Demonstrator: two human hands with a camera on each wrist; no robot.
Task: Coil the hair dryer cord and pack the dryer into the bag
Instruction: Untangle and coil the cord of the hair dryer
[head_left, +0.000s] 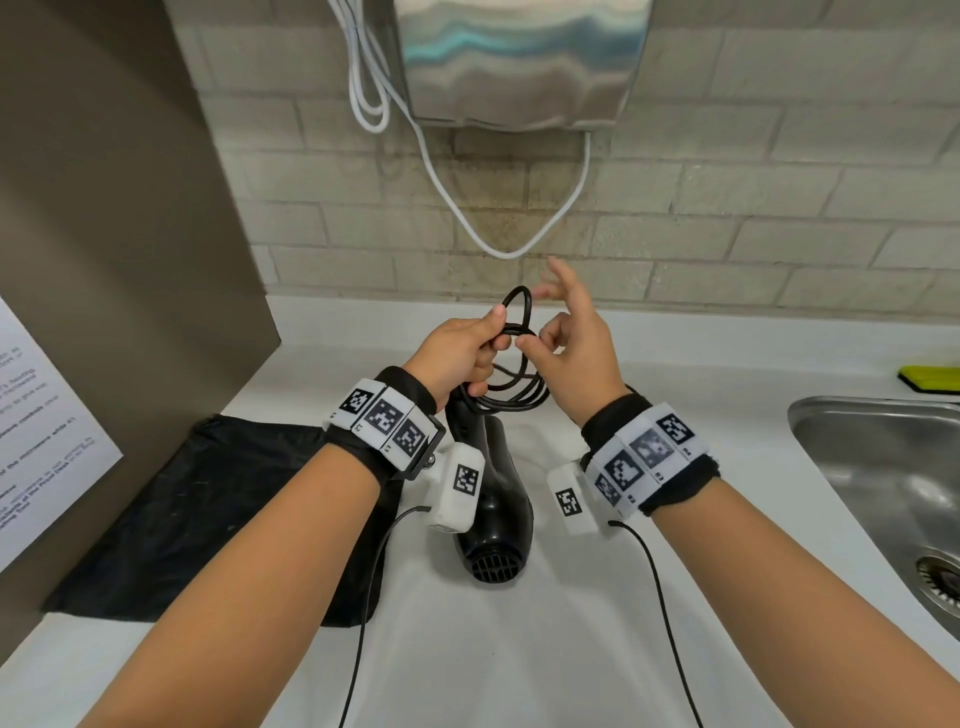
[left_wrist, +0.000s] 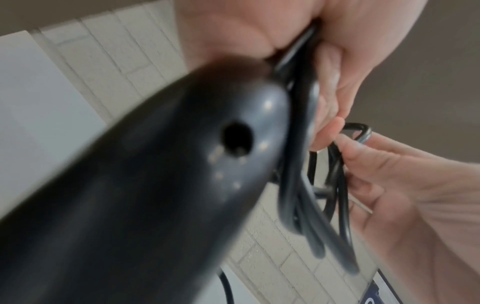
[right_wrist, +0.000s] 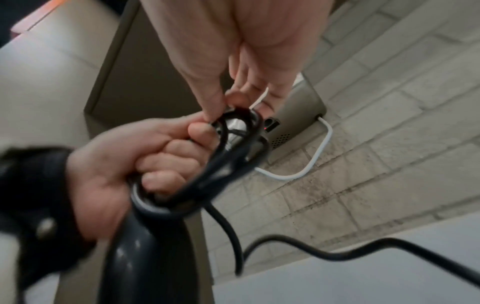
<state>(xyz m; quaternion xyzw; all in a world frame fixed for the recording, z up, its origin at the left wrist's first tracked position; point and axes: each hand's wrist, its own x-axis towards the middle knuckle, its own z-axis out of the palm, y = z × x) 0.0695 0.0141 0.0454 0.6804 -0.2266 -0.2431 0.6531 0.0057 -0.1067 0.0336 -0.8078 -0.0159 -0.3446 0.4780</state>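
Item: dryer (head_left: 493, 499), black hard shell, hanging nose-down over the counter (head_left: 675, 395) beside the bag (head_left: 208, 519), which lies flat; likely light but smooth, best taken by the handle. Cord (head_left: 511, 374): springy rubber loops, apt to uncoil; my left hand (head_left: 457, 358) has its grip clamped on the bundle, my right hand (head_left: 576, 358) pinches a top loop, other fingers spread.

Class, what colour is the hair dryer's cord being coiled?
Black; the cord shows best in the head view.
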